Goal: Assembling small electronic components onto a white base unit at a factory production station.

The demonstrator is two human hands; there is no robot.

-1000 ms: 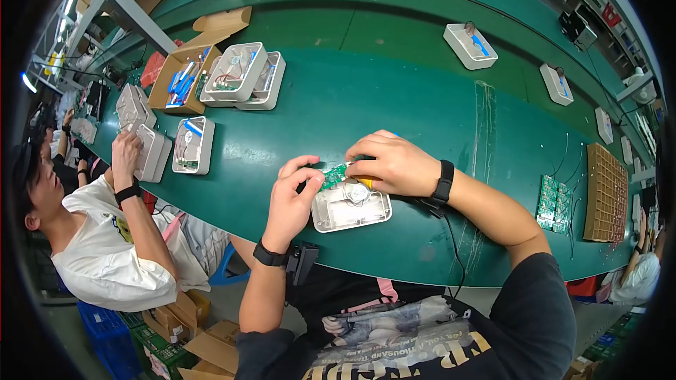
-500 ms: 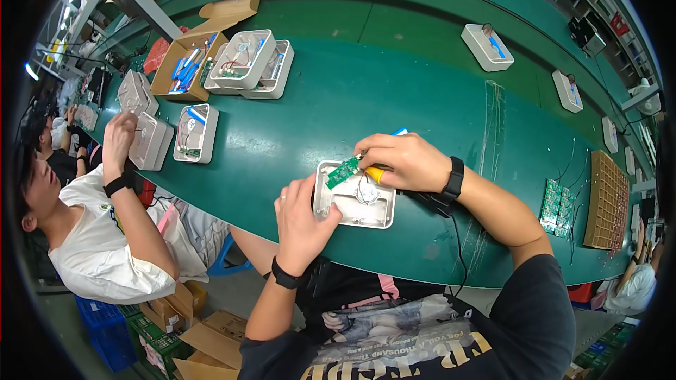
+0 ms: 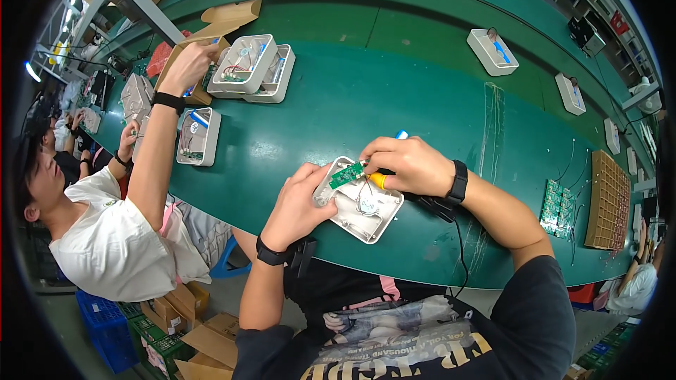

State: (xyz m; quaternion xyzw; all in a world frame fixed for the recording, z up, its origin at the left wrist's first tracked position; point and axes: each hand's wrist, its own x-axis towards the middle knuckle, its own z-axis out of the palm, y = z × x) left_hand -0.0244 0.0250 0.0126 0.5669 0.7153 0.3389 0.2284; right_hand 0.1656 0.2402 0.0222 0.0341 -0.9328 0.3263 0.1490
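Observation:
My left hand [image 3: 299,200] grips the left side of a white plastic case [image 3: 370,231], its thumb over the rim. The case sits tilted on the green bench, open side up, with a round white part [image 3: 367,204] and thin wires inside. My right hand [image 3: 412,167] has its fingers closed on the end of a small green circuit board [image 3: 346,175], held over the case's upper left corner. A yellow piece [image 3: 378,181] shows under the right fingers; its kind is mostly hidden. Behind the right knuckles a blue end [image 3: 402,135] sticks out, partly covered.
A co-worker's hand [image 3: 189,70] reaches into a cardboard box [image 3: 225,20] at the left. Stacked white cases [image 3: 243,63] stand beside it. Further cases [image 3: 493,53] lie at the far right. Green boards [image 3: 556,207] and a brown tray [image 3: 608,200] lie on the right.
The white case has turned and tilted, its lower end swinging right. My right hand and the circuit board have shifted slightly. The co-worker's arm has reached to the box.

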